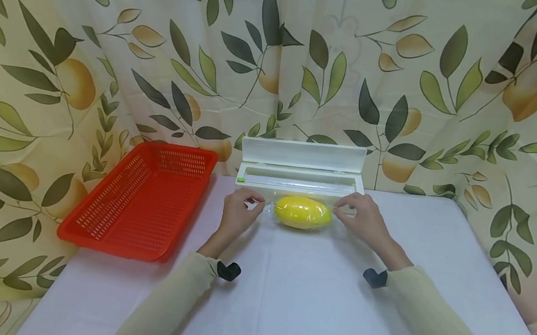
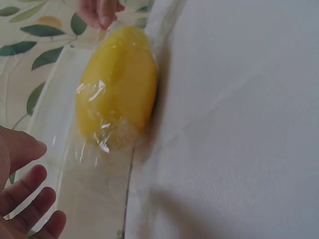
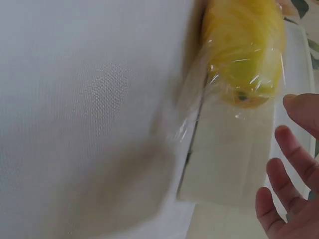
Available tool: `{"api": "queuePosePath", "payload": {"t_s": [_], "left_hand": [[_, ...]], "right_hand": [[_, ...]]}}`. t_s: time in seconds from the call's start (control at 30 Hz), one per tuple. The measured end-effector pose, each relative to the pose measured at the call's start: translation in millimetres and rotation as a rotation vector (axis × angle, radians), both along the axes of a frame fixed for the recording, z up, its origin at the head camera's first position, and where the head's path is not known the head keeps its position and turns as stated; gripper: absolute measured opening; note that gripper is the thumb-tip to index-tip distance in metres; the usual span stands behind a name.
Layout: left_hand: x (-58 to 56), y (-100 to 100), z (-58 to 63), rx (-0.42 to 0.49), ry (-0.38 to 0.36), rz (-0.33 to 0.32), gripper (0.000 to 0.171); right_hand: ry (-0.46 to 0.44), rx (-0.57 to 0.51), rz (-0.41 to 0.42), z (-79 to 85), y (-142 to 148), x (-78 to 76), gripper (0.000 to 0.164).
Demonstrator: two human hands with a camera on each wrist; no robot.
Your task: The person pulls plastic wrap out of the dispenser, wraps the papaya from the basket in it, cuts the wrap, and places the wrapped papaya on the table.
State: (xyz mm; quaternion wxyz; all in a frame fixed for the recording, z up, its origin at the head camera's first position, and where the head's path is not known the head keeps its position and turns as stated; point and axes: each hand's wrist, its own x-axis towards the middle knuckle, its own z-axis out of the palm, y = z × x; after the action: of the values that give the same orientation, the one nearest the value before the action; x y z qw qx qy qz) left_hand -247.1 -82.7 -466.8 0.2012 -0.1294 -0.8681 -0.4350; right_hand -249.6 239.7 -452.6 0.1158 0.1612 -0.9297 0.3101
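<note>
A yellow mango-like fruit (image 1: 302,212) lies wrapped in clear cling film (image 2: 103,130) just in front of an opened white box (image 1: 299,180). At its left end my left hand (image 1: 238,211) pinches the film, thumb and forefinger brought together. My right hand (image 1: 363,219) pinches the film at the opposite end. In the right wrist view, a dark spot marks the near tip of the fruit (image 3: 244,55), and loose film spreads out from it. The other fingers of both hands are held apart, away from the fruit.
A red perforated basket (image 1: 141,202) stands on the left of the white-covered table (image 1: 291,306). The white box's lid (image 1: 303,154) is raised, with a small green piece (image 1: 240,179) at its left front. Behind hangs a leaf-patterned curtain (image 1: 314,54).
</note>
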Motion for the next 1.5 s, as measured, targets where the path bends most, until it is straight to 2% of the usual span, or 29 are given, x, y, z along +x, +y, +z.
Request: {"api": "queuePosePath", "payload": {"t_s": [0.2,0.53,0.67,0.77,1.07,1.27,1.5], "left_hand": [[5.3,14,-3.8,-0.042,0.033,-0.066,0.004],[13.1,38,-8.3,-0.061,0.038,-0.128,0.006],[15.1,46,-11.1,-0.045,0.076,-0.117,0.005],[17.1,51,-12.6,-0.04,0.099,-0.083,0.005],[19.2,62,-15.9,-0.132,0.12,-0.029,0.006],[17.7,64,-18.4,-0.162,0.111,-0.017,0.009],[14.7,65,-22.4,-0.224,0.183,-0.023,0.009]], "right_hand": [[-0.062,-0.006,0.011,5.0,-9,7.1,0.012],[-0.005,-0.053,-0.012,7.8,-24,17.5,0.006],[0.012,-0.058,-0.004,5.1,-27,21.4,0.007],[0.004,-0.043,-0.009,2.2,-28,23.5,0.009],[-0.005,-0.006,-0.033,-3.0,-34,29.6,0.016],[0.049,0.022,0.02,-7.4,-39,32.1,0.018],[0.085,0.039,0.06,-12.7,-38,32.8,0.031]]}}
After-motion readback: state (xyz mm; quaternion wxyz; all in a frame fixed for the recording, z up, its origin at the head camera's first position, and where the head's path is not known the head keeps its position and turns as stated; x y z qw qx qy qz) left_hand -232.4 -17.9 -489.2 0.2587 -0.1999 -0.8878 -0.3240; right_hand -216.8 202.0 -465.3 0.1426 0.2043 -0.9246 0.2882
